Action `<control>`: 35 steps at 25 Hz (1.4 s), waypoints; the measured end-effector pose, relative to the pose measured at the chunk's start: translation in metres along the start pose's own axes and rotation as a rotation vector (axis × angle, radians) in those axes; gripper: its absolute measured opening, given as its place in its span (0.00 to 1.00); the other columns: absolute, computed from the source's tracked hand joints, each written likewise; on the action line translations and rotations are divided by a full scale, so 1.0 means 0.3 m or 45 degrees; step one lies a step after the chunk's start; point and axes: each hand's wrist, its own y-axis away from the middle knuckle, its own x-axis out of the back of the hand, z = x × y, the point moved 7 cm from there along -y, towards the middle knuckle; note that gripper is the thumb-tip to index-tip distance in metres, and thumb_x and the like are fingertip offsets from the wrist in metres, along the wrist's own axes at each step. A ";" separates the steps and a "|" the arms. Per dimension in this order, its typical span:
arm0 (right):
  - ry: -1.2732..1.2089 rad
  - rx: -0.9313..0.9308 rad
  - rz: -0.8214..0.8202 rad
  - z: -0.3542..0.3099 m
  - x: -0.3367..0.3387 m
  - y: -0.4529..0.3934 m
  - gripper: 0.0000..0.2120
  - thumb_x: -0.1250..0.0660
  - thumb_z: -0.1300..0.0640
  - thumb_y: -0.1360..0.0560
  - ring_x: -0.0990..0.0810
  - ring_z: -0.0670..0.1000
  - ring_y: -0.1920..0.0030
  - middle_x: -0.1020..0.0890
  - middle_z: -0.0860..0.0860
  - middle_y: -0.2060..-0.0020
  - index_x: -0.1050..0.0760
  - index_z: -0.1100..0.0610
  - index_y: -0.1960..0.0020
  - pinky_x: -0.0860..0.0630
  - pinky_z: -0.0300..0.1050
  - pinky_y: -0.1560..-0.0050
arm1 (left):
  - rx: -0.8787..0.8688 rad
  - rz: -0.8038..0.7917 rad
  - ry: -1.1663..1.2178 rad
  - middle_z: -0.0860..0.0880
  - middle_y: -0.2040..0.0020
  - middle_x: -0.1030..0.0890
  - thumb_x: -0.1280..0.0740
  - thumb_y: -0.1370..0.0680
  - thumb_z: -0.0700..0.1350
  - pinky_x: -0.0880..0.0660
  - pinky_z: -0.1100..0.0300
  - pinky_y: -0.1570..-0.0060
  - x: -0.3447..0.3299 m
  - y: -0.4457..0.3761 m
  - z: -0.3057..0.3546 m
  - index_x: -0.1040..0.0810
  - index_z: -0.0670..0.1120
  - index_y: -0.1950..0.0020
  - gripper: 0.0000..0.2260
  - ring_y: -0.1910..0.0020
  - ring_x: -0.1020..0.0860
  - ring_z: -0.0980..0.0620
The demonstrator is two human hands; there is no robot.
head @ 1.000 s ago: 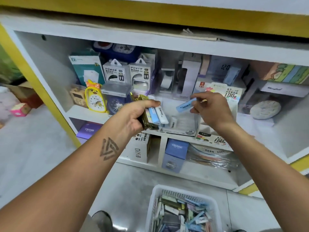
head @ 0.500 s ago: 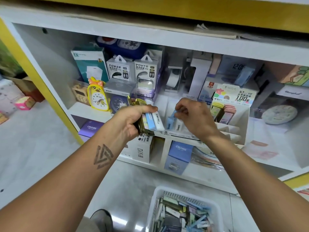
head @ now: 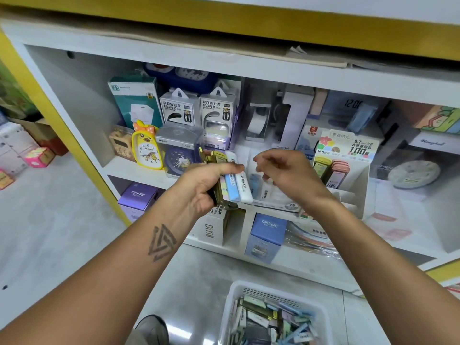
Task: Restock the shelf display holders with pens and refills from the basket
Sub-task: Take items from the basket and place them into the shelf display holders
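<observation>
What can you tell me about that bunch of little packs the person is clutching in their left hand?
The bunch of refill packs is a fanned stack of slim, flat cases that look like plastic: a white one in front, a light blue one beside it, pastel and olive-gold ones behind. Small dark print runs along the front cases. They stand roughly upright, tilted slightly, in front of the white display holder. The left hand grips them, thumb across the front.

The left hand holds a stack of refill cases just left of the right hand. Behind both hands stands the display holder on the shelf; the basket sits on the floor below them.
</observation>
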 end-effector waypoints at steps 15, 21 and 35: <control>-0.541 -0.182 -0.004 0.055 0.116 0.064 0.08 0.31 0.63 0.22 0.13 0.57 0.55 0.13 0.56 0.59 0.19 0.56 0.44 0.16 0.50 0.54 | -0.087 -0.085 0.046 0.34 0.57 0.15 0.25 0.33 0.30 0.18 0.47 0.66 -0.138 -0.009 0.001 0.20 0.33 0.49 0.14 0.64 0.15 0.40; -0.287 -0.140 0.128 0.070 0.171 0.050 0.02 0.28 0.58 0.23 0.15 0.52 0.58 0.13 0.51 0.60 0.18 0.53 0.51 0.19 0.44 0.56 | -0.099 -0.034 0.054 0.35 0.55 0.15 0.26 0.32 0.31 0.20 0.51 0.70 -0.094 -0.024 0.028 0.21 0.35 0.44 0.17 0.64 0.15 0.40; 0.229 0.051 0.204 0.117 0.126 0.008 0.12 0.25 0.62 0.27 0.16 0.48 0.62 0.18 0.44 0.64 0.22 0.46 0.57 0.18 0.45 0.58 | -0.068 -0.031 -0.009 0.33 0.55 0.16 0.25 0.33 0.29 0.19 0.48 0.69 -0.083 -0.014 0.013 0.22 0.33 0.45 0.17 0.65 0.15 0.39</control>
